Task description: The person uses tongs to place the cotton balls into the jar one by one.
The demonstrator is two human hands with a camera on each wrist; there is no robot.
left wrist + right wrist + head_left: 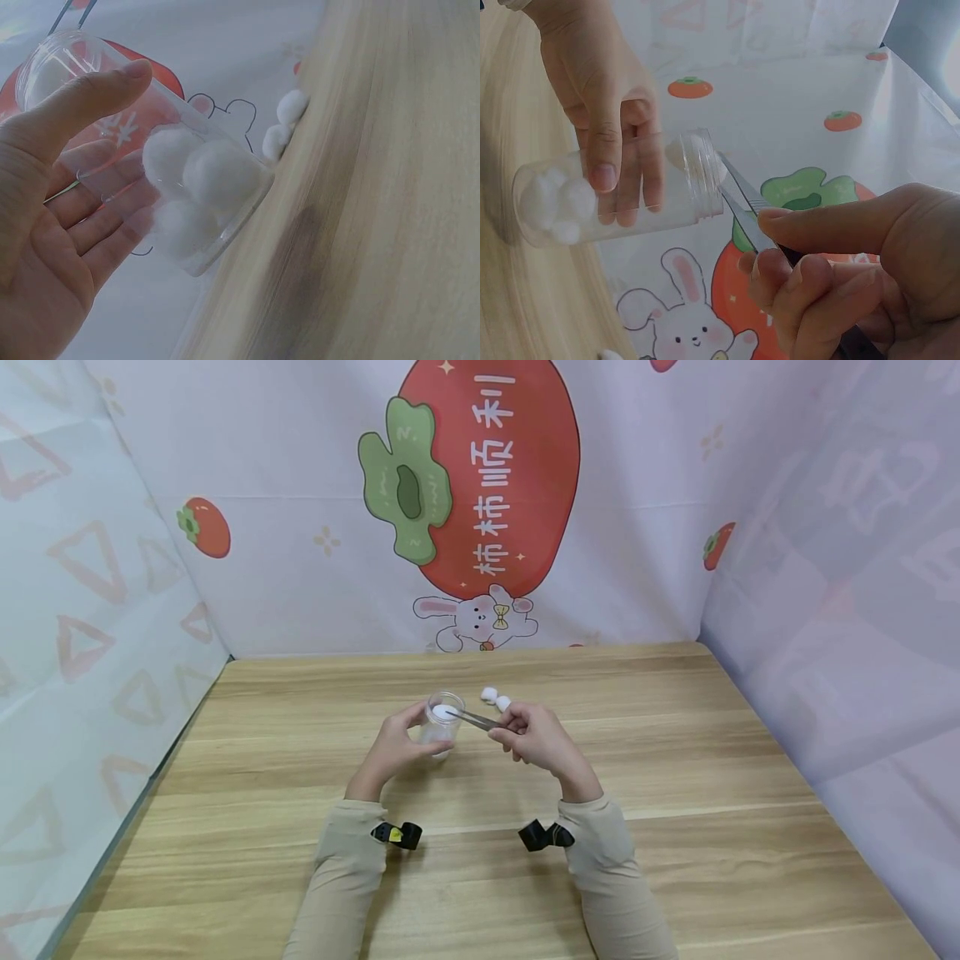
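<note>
My left hand (392, 747) grips a clear plastic jar (437, 732) round its side, thumb on one side and fingers on the other. Several white cotton balls (221, 176) lie at the jar's bottom. In my right hand (542, 742) is a pair of metal tweezers (482, 722), pinched between thumb and fingers. The tweezers' tips reach the jar's open mouth, where another cotton ball (444, 712) sits just inside the rim. The right wrist view shows the tips right at this ball (694, 157).
Two loose cotton balls (489, 695) lie on the wooden table (300, 860) behind the right hand. A white cloth backdrop (285, 593) with persimmon and rabbit prints rises at the table's far edge, and cloth hangs along both sides.
</note>
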